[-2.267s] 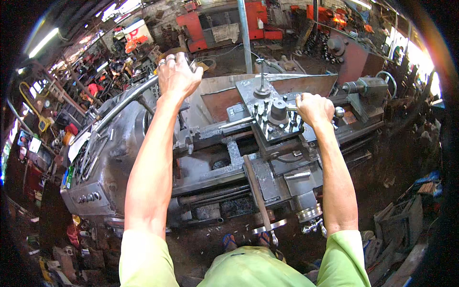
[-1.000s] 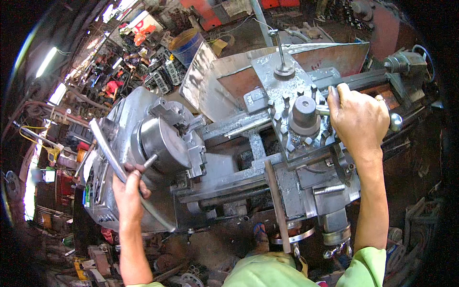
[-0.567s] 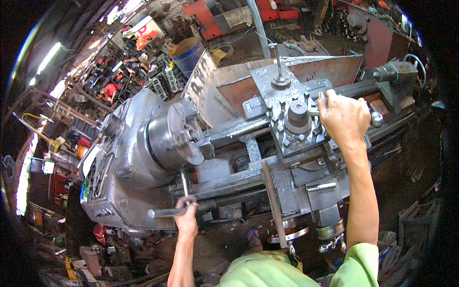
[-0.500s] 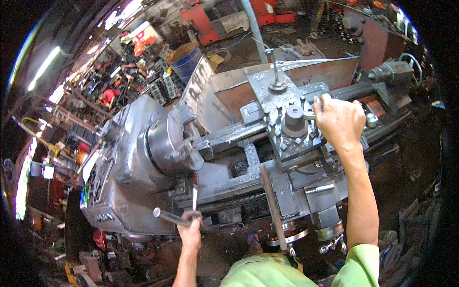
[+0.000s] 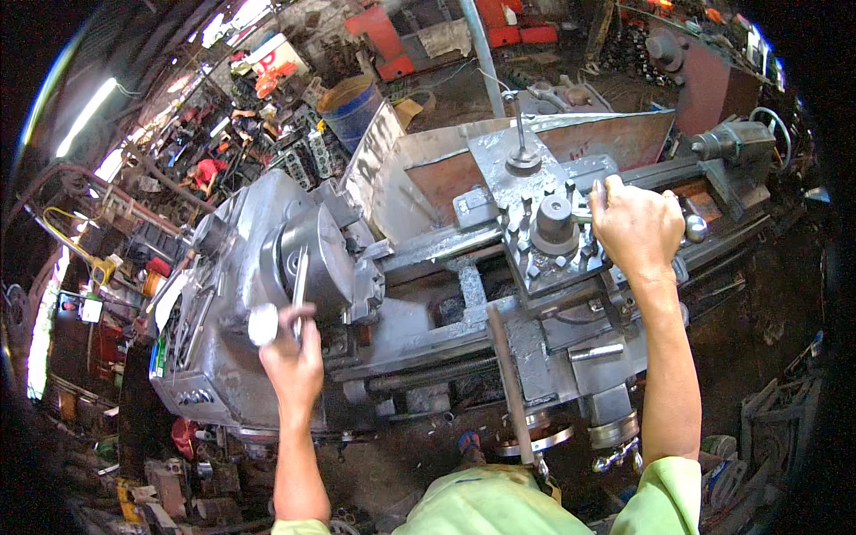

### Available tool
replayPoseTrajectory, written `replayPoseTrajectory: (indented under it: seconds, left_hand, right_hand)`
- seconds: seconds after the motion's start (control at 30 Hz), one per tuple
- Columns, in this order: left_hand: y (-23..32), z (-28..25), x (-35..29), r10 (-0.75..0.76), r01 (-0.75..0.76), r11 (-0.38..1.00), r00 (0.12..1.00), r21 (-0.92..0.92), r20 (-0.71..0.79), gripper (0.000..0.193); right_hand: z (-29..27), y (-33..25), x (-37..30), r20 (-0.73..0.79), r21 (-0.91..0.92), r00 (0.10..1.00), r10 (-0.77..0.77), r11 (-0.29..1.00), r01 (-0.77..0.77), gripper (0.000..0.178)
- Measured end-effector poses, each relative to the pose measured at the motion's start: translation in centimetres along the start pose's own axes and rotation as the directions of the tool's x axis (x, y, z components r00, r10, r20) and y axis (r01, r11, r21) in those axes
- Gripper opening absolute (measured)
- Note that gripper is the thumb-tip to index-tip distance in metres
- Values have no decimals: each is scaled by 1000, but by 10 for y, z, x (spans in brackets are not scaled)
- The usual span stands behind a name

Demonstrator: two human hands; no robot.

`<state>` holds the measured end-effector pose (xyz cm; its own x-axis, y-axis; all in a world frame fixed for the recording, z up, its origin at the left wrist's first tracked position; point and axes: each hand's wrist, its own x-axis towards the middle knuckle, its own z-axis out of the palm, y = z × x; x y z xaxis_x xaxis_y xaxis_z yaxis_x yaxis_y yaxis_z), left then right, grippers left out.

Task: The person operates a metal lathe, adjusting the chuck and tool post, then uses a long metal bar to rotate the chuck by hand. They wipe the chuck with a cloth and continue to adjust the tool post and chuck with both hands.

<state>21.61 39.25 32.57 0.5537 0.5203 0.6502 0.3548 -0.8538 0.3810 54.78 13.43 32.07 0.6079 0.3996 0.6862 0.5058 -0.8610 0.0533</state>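
My left hand (image 5: 292, 361) is closed round a metal chuck key (image 5: 301, 278). The key's shaft points up at the lathe chuck (image 5: 325, 259), close by its side socket; I cannot tell whether it has entered. A bright, blurred end of the key's cross handle sticks out left of my fingers. My right hand (image 5: 635, 223) is closed round the lever (image 5: 581, 216) on the tool post (image 5: 555, 225); the fingers hide most of the lever. A shiny metal ball knob (image 5: 695, 228) shows just right of that hand. The chuck's jaws (image 5: 367, 272) face right.
The lathe headstock (image 5: 241, 312) stands left, its tailstock (image 5: 740, 143) far right. Metal chips lie over the cross slide (image 5: 544, 276). A long bar (image 5: 510, 392) leans upright before the carriage. Behind are a sheet-metal guard (image 5: 535, 143), a blue drum (image 5: 349, 111) and a person in red (image 5: 207, 174).
My left hand has moved up and left with the chuck key, from below the bed to the chuck's side. The chuck has turned, its jaws in new positions. The right hand stays on the lever.
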Motion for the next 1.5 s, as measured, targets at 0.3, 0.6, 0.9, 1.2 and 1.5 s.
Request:
replayPoseTrajectory:
  seconds: [0.3,0.6,0.9,1.2,1.5]
  left_hand:
    - [24,33,148,-92,2,955,953,297,287,19]
    - [27,-54,12,-273,291,939,955,-185,117,17]
    - [-15,-83,-87,-548,552,610,812,-568,201,18]
    - [-75,-83,-151,-566,617,570,773,-542,286,21]
    - [-89,-66,-182,-471,722,561,681,-405,562,21]
  right_hand:
    - [2,3,-2,50,43,999,0,999,-2,34]
    - [-40,-26,0,-123,503,990,63,864,8,20]
    - [9,-298,-109,804,295,372,-464,-232,-927,91]
    - [40,-358,-132,803,461,563,-193,-397,-794,51]
    - [24,-325,-169,789,595,614,-28,-219,-774,101]
